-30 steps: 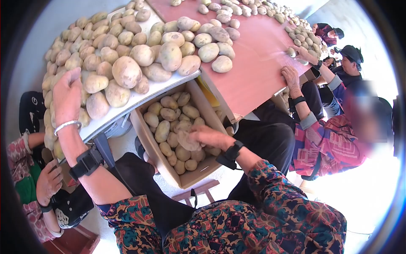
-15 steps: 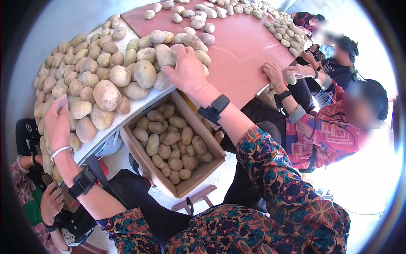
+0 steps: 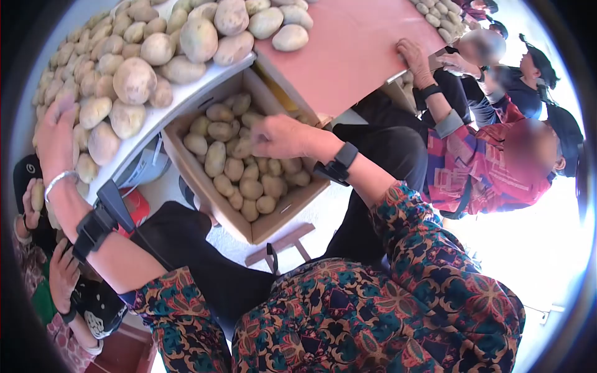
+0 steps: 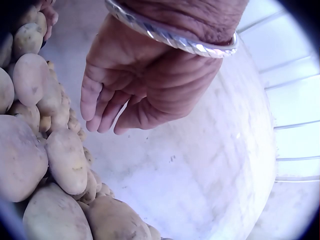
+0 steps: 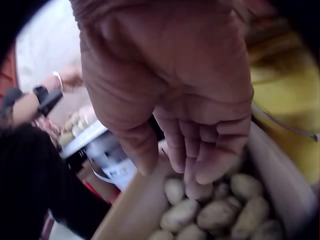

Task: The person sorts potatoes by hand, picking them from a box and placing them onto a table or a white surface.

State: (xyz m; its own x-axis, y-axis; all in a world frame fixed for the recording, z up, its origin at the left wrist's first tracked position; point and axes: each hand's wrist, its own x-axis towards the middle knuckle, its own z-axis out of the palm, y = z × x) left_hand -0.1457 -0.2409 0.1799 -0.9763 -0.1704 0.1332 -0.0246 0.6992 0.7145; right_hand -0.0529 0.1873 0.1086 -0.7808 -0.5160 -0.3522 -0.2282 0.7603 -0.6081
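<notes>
My right hand (image 3: 281, 138) is over the cardboard box (image 3: 245, 231), palm down, above the potatoes (image 3: 250, 188) inside it. In the right wrist view its fingers (image 5: 215, 165) hang loosely bent with a gap to the thumb, and no potato shows between them. Part of the box's contents is hidden behind this hand. My left hand (image 3: 56, 133) is at the near left side of the potato heap (image 3: 134, 81) on the white tabletop. Its fingers (image 4: 107, 110) droop, relaxed and holding nothing, in the left wrist view, with potatoes (image 4: 67, 160) beside them.
A pinkish-red board (image 3: 348, 56) adjoins the white top. A white bucket (image 3: 146, 165) stands under the table, left of the box. At right sits a person in a patterned shirt (image 3: 479, 168), one hand on the board's edge. Another person's hands (image 3: 62, 273) show at lower left.
My right hand went from the box to the heap, took hold of a potato, and is now back over the box without it. My left hand stays beside the heap.
</notes>
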